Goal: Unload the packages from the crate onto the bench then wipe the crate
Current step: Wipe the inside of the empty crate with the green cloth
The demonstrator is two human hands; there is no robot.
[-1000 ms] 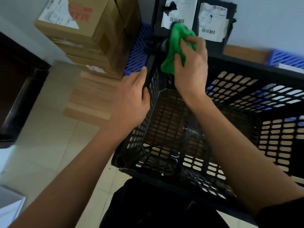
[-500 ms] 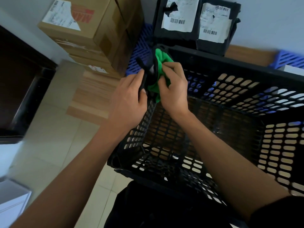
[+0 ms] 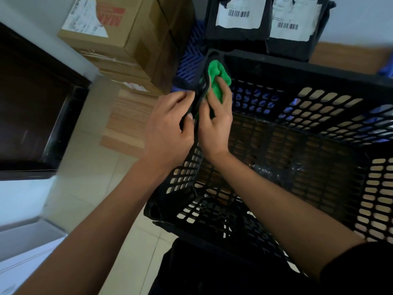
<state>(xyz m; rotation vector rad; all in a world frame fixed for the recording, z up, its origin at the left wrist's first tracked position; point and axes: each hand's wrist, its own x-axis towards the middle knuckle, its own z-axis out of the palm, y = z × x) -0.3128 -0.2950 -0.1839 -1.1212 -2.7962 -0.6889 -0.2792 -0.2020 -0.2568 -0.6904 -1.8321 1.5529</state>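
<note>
A black perforated plastic crate (image 3: 308,133) fills the centre and right, with nothing inside it. My left hand (image 3: 168,128) grips the crate's left rim from outside, thumb over the edge. My right hand (image 3: 214,124) is inside the crate against the same rim, pressing a green cloth (image 3: 218,81) onto the inner wall near the far left corner. Two black packages (image 3: 236,33) (image 3: 297,41) with white barcode labels stand on the wooden bench (image 3: 348,58) beyond the crate.
Stacked cardboard boxes (image 3: 127,43) stand at the back left on the bench. A blue plastic crate (image 3: 191,60) lies between them and the black one. A dark cabinet (image 3: 32,103) is on the left, tiled floor (image 3: 89,167) below.
My right hand has come down with the green cloth from above the far rim to the left rim's inner side. My left hand has slid along the rim towards it.
</note>
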